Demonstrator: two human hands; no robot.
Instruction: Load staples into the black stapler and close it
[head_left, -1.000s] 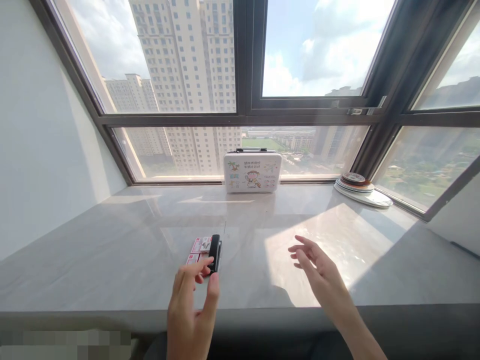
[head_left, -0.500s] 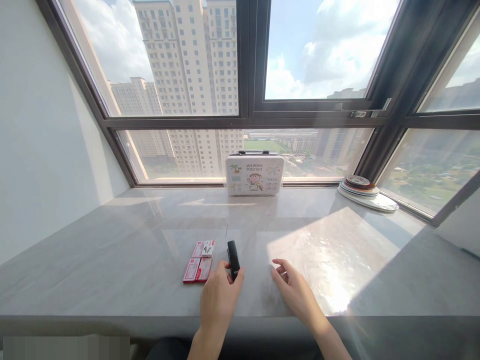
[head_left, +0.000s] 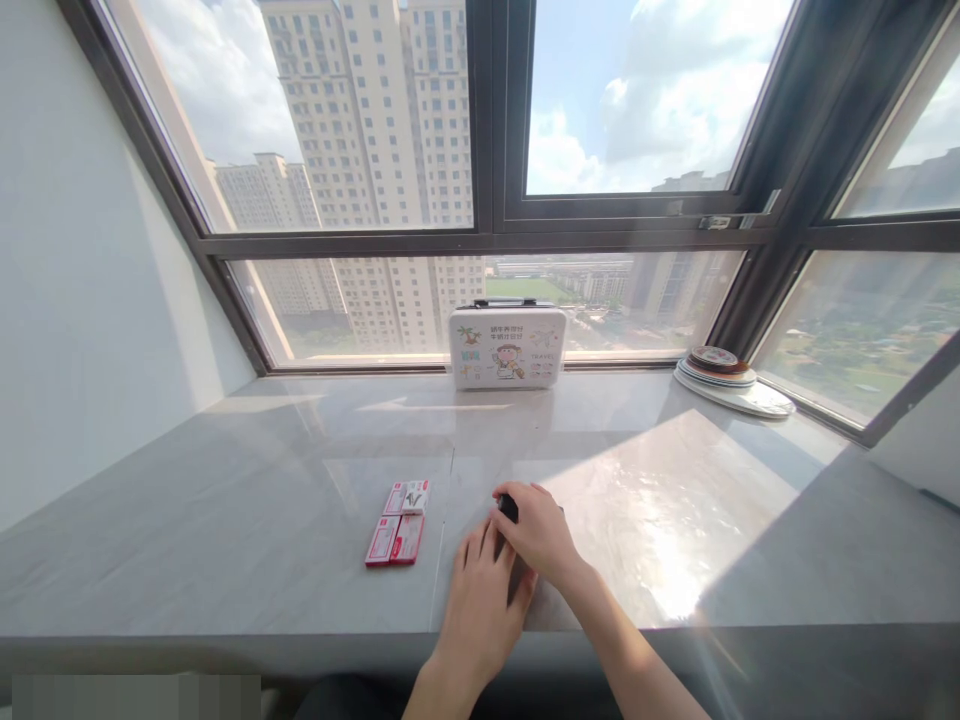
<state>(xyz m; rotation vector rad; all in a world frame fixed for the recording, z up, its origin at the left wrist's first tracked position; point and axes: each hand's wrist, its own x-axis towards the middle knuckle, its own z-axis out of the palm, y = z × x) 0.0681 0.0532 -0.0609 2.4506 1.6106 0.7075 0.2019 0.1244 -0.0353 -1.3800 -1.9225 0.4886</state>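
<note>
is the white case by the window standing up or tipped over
Upright: the white case stands on the counter, its black handle on top and its printed front facing the room.

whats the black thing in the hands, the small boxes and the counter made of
Black thing: perhaps smooth plastic, going by its rounded dark end; mostly covered. Small boxes: likely printed cardboard, with flat faces and crisp edges; sheen unclear. Counter: polished stone or a stone-look slab, given faint veining and glossy reflections.
</note>
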